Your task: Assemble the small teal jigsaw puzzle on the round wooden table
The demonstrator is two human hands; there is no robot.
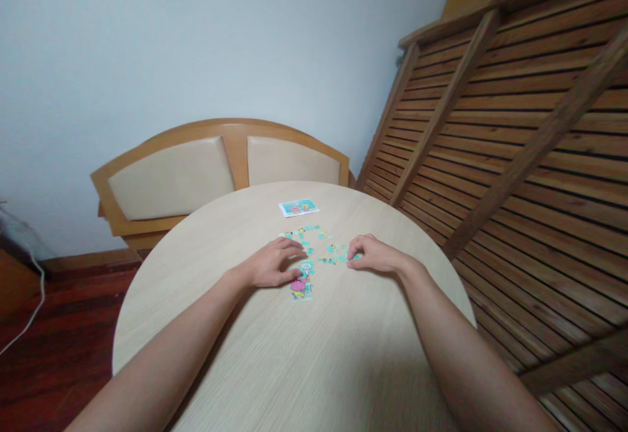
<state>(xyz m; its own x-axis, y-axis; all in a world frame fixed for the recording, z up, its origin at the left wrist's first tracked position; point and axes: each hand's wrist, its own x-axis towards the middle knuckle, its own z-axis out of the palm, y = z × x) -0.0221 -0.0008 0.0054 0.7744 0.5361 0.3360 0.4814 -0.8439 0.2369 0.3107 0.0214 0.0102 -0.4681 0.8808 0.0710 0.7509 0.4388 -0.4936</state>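
Note:
Both my hands rest on a round pale wooden table (255,353). My left hand (272,263) lies palm down, fingers loosely curled, its fingertips touching a joined strip of teal and pink puzzle pieces (302,283). My right hand (373,255) is curled, with its fingertips pinched on a small teal piece at the edge of several loose puzzle pieces (318,245) scattered between the hands. A small printed picture card (299,207) lies farther back on the table.
A wooden headboard with two beige padded panels (216,170) leans on the wall behind the table. A slatted wooden bed frame (515,144) stands tilted on the right. Dark red floor and a white cable (29,314) show at left.

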